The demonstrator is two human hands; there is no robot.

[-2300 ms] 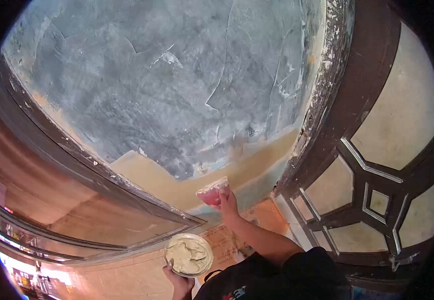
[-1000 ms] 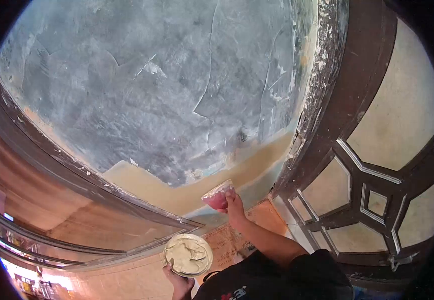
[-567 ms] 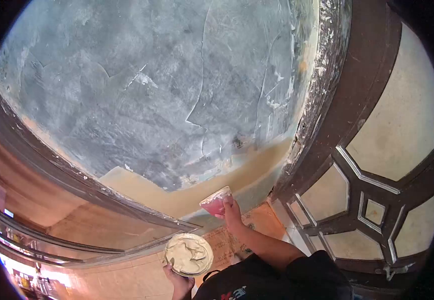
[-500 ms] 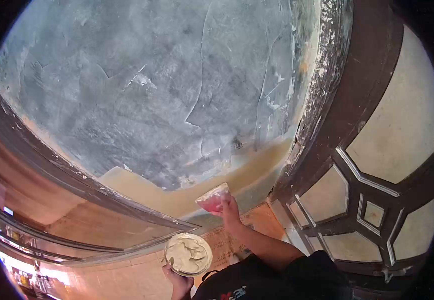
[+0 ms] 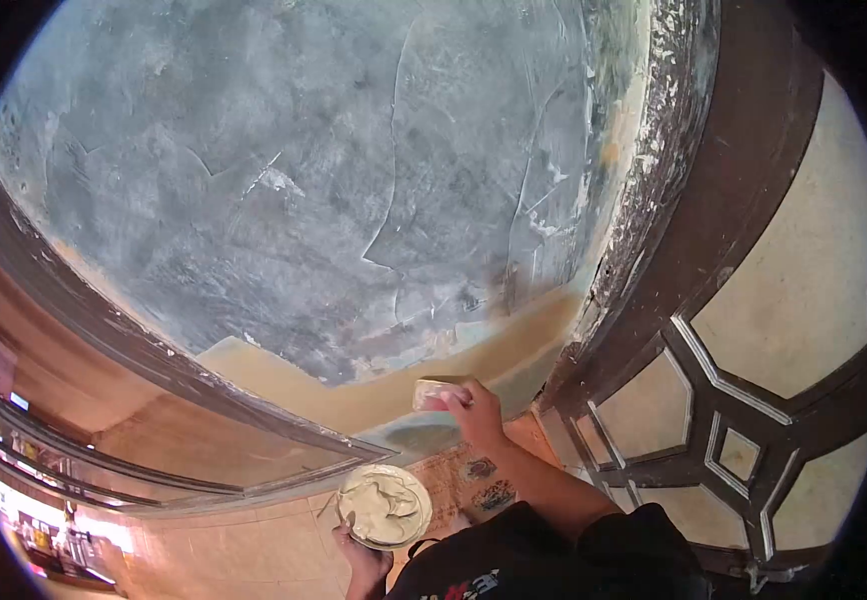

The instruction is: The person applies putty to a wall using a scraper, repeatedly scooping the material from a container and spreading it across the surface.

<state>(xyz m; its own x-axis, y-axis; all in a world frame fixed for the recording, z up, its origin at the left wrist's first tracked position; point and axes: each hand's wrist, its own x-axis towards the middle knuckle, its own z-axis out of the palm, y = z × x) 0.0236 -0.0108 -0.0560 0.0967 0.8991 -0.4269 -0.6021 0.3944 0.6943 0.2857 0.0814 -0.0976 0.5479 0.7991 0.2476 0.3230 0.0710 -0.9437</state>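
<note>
My left hand (image 5: 361, 556) grips the rim of a round tub of cream-coloured putty (image 5: 394, 500) from below, its thumb up at the edge. The putty's surface is ridged and scooped. Closed around a putty spreader (image 5: 432, 394), my right hand (image 5: 478, 410) is up at the lower part of the wall. The spreader looks pinkish, with a pale smeared edge, and overlaps a tan band (image 5: 304, 385) along the wall's bottom. Above that band, the wall (image 5: 284, 120) is grey-blue with rough, cracked-looking patches.
Dark wood trim (image 5: 64, 270) runs along the left of the wall. On the right, a peeling post (image 5: 644, 180) borders dark panelling with pale panels (image 5: 654, 400). Below lies a tiled floor (image 5: 234, 550) with a stained brown patch (image 5: 459, 485).
My right hand has shifted slightly right with the spreader, whose blade has turned from slanted to nearly level. The putty tub has moved slightly right in view.
</note>
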